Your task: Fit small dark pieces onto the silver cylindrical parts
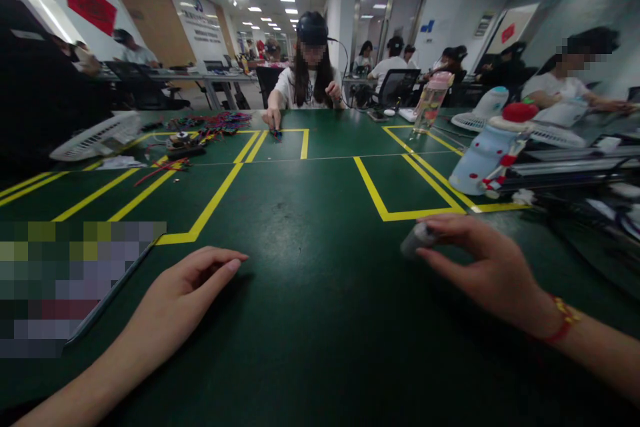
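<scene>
Between the thumb and fingertips of my right hand (493, 273), closed on it, is a small grey cylinder (417, 240). It is tilted, held low by the dark green table (300, 293), and blurred, so its exact kind is unclear. A red and gold bracelet circles that wrist. My left hand (187, 287) rests at the table's left half, palm down, fingers loosely stretched with the thumb beside the index finger and nothing visible in it. To its left lies a flat blurred-out item (113, 287) with a dark edge.
Yellow tape lines (215, 203) mark the table. Red and dark wires (215, 123) lie at the back left near a white fan (97, 137). A blue bottle (480, 153) and a pink-capped bottle (433, 103) stand right. Across sits a co-worker (310, 73), one hand on a small dark item.
</scene>
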Tool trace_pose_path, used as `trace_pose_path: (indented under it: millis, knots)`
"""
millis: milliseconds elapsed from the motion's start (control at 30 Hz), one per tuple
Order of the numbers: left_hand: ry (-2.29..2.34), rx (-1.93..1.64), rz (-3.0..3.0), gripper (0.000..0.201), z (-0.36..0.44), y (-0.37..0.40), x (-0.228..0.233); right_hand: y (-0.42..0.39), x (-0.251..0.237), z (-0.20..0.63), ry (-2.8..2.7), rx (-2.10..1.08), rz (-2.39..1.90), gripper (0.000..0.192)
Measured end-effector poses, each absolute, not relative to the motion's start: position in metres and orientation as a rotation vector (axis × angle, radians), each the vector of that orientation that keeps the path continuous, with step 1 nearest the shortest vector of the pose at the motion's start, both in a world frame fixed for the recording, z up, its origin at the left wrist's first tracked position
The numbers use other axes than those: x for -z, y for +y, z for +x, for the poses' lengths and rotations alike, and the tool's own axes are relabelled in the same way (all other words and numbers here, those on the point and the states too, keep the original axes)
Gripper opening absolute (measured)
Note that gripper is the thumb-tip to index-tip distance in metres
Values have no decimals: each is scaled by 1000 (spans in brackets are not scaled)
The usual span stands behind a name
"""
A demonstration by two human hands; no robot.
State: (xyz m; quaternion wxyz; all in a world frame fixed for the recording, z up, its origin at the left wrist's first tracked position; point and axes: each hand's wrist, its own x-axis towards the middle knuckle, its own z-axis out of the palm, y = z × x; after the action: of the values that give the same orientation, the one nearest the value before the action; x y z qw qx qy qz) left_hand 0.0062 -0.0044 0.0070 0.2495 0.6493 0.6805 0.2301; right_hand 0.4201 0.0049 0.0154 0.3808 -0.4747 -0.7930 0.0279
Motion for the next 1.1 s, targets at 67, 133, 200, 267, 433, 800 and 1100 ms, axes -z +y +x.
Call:
trace_pose_path:
  millis: [67,133,200,267,433,800,1100]
  knots:
    - [1868,-623,1791,42,5,-4,-6,-3,-15,374,-2146,-279,-987,32]
    - [1876,-616,1810,41,3,-3,-4,-10,-15,341,-2209,-437,-844,30]
    - [1868,-613,1827,39,3,-1,-4,-13,-13,326,-2228,-535,-776,30]
    - [1845,-617,1838,37,8,-1,-6,-14,-10,324,-2233,-591,-781,33]
    - [1542,-709,1997,30,63,-9,-24,-13,2,332,-2121,-791,-1009,63]
    - [1350,-866,1935,15,111,-10,-24,-11,-4,327,-2138,-818,-1025,41]
    - [1391,-471,2263,20,112,-6,-4,4,-13,365,-1993,-498,-1264,41]
